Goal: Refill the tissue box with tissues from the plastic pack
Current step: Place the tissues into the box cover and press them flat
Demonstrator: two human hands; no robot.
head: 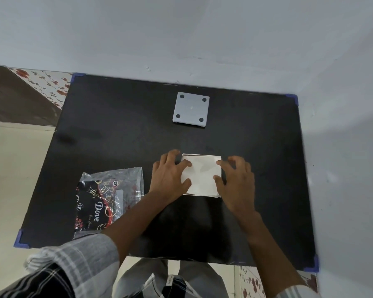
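A square white tissue box (202, 156) stands open near the middle of the black table (116, 130), with a stack of white tissues (202, 176) lying in it. My left hand (170, 175) rests on the stack's left edge with fingers spread. My right hand (237, 181) presses on the right edge the same way. The box's grey lid (191, 109), with dark round pads at its corners, lies apart at the far side of the table. The plastic pack (108, 196), clear with a black printed front, lies flat to the left of my left forearm.
The table stands against a pale wall at the back and right. It has blue corner guards (19, 238). Floral floor tiles (50, 82) and a cream floor lie to the left. My checked sleeves and trousers show at the bottom.
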